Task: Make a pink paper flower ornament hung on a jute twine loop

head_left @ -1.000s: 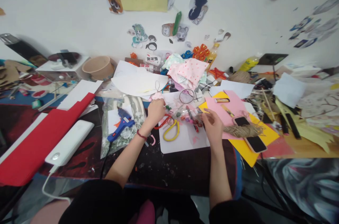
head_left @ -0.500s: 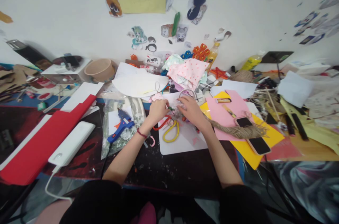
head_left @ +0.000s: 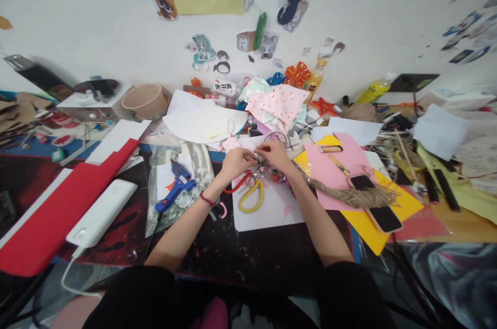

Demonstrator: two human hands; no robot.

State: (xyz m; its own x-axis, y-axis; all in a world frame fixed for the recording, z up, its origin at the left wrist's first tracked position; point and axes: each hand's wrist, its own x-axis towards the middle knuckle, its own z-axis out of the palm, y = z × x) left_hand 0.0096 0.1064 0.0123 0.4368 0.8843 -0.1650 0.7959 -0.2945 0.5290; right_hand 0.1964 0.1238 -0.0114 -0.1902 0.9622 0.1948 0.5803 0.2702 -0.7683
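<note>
My left hand (head_left: 237, 161) and my right hand (head_left: 274, 156) meet above a white sheet (head_left: 248, 221), fingertips pinched close together. What sits in the pinches is too small to make out. Just under the fingers, small coloured beads or bells (head_left: 262, 169) lie in what looks like clear plastic. Toward me from them are scissors with a yellow loop handle (head_left: 251, 198) and a red one (head_left: 239, 182). A pink plush charm (head_left: 229, 143) touches or lies close behind my left hand. Behind my right hand stands a pale ring (head_left: 276, 134).
Left of the sheet, a blue glue gun (head_left: 176, 188) lies on a clear bag. Farther left are a white power strip (head_left: 101, 213) and red sheets (head_left: 73, 204). Twine (head_left: 349, 191) and a phone (head_left: 384, 218) lie on coloured paper at right. Polka-dot cloth (head_left: 277, 103) is heaped behind.
My right hand has gone from spread fingers to a pinch and moved left toward my left hand. My left hand has shifted slightly right. The whole view has tilted a little.
</note>
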